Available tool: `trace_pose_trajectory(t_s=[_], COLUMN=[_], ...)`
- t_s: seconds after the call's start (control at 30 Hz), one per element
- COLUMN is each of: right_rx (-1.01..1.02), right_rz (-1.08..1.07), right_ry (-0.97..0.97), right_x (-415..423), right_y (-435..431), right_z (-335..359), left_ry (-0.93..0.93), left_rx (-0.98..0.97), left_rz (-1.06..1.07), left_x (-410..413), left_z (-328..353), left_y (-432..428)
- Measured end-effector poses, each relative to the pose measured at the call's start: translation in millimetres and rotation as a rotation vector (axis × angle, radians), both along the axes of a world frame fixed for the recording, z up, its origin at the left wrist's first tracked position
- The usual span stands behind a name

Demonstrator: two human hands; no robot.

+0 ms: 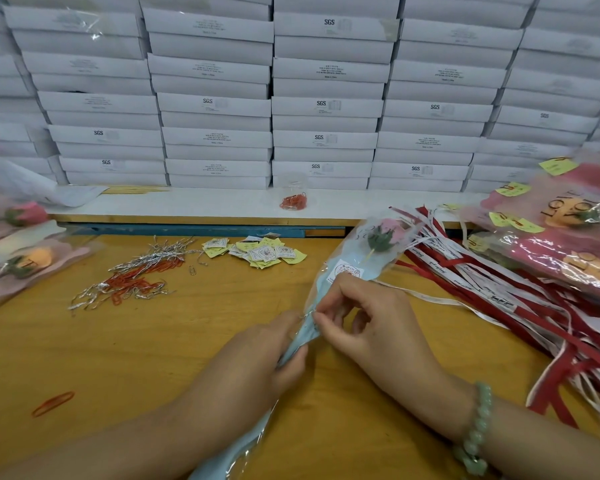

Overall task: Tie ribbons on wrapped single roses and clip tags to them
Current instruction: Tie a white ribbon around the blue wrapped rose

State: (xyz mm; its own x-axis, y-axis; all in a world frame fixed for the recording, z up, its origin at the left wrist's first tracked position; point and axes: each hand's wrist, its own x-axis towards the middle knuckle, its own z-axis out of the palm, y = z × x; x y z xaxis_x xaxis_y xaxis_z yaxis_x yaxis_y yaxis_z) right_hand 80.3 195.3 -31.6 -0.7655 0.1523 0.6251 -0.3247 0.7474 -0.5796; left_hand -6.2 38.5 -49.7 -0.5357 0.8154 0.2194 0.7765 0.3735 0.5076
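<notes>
A wrapped single rose (371, 251) in pale blue paper and clear film lies slanted over the wooden table (153, 348), its pink bloom toward the upper right. My left hand (257, 362) grips the gathered wrap below the bloom. My right hand (371, 320) pinches a thin silver twist tie at the wrap's neck, just above the left hand's fingers. A white ribbon (440, 301) trails from under the right hand toward a heap of red and white ribbons (520, 292) on the right. Yellow tags (260, 252) lie scattered behind the rose.
Silver twist ties and orange paper clips (136, 275) lie left of centre. One orange clip (52, 403) sits near the front left. Wrapped roses lie at the left (25, 261) and tagged ones at the right (568, 220). A clear jar of clips (293, 197) stands before stacked white boxes (326, 109).
</notes>
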Motion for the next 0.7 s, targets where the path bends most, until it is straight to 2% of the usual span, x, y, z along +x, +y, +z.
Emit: trace_pose_trajectory(t_s=[0.37, 0.5, 0.63, 0.7], right_rx=[0.188, 0.264, 0.265, 0.181], right_rz=[0.000, -0.002, 0.004, 0.013], right_ry=[-0.052, -0.087, -0.094, -0.088], right_x=[3.8, 3.4, 2.8, 2.4], right_y=[-3.2, -3.1, -2.5, -2.5], right_z=[0.0, -2.3, -3.4, -3.9], left_ry=[-0.160, -0.089, -0.073, -0.086], left_rx=[0.079, 0.092, 0.132, 0.147], left_rz=[0.002, -0.029, -0.043, -0.040], left_x=[-0.7, -1.8, -3.6, -3.1], left_z=[-2.3, -0.8, 1.7, 1.0], left_y=[-1.2, -1.1, -2.1, -1.9])
